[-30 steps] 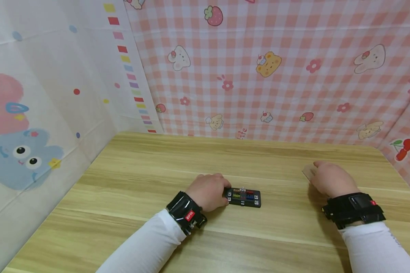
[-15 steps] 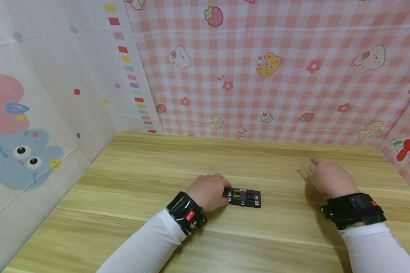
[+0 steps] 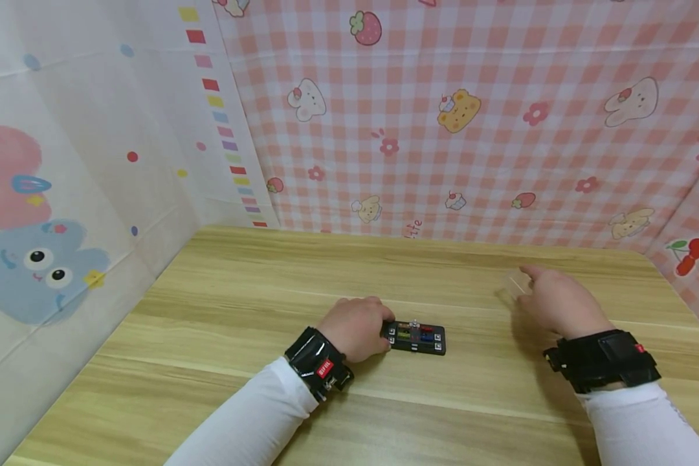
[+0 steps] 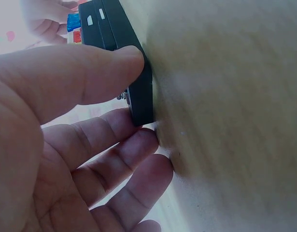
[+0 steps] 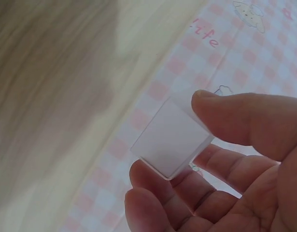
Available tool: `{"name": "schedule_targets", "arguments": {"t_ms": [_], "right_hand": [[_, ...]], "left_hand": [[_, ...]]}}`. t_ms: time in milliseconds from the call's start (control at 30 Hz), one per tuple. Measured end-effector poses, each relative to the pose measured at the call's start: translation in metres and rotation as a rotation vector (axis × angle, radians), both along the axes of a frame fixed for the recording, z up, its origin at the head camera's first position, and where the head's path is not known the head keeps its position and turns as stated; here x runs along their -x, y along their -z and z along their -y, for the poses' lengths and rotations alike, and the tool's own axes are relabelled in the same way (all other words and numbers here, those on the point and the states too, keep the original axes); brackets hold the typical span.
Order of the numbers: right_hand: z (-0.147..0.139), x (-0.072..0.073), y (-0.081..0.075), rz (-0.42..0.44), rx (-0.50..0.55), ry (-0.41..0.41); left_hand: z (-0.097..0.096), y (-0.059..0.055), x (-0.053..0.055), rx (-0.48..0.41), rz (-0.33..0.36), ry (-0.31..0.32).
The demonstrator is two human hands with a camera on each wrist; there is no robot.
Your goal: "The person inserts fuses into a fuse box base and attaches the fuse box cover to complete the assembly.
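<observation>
My left hand [image 3: 354,329] grips the left end of a black fuse block [image 3: 418,339], which lies flat on the wooden table. Small red, yellow and blue fuses sit in its top, with a metal stud at the far edge. Seen from the left wrist, the thumb presses one long side of the black fuse block [image 4: 141,96] and the index finger is at its end. Off to the right and raised, my right hand [image 3: 565,303] pinches a clear plastic cover [image 5: 170,137] by its edges, thumb on one side and fingers on the other.
The wooden table [image 3: 256,278] ends at a pink checked cloth [image 3: 408,84] hung behind it. A white cloth [image 3: 81,103] with cartoon figures hangs along the left side. Both wrists wear black camera straps.
My right hand has shifted slightly left and away from me, turning the clear cover as it goes. The left hand and the fuse block have stayed in place.
</observation>
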State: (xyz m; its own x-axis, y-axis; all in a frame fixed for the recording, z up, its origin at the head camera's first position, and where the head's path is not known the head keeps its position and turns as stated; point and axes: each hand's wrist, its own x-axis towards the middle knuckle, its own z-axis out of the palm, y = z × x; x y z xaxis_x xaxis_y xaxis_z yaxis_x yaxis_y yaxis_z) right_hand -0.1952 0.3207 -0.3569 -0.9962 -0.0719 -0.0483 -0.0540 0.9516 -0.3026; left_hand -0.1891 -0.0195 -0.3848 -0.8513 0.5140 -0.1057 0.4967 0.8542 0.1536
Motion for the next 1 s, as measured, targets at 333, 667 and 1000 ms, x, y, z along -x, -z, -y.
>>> {"name": "schedule_targets", "arguments": {"t_ms": [333, 667, 1000], "right_hand": [[0.016, -0.002, -0.01, -0.015, 0.006, -0.042], [0.035, -0.01, -0.017, -0.034, 0.063, -0.099], [0.052, -0.017, -0.018, -0.078, 0.111, -0.165]], "left_hand": [[-0.001, 0.001, 0.001, 0.013, -0.001, -0.005], [-0.001, 0.0, 0.0, 0.001, 0.002, -0.012], [0.0, 0.001, 0.0, 0.001, 0.004, -0.009]]}}
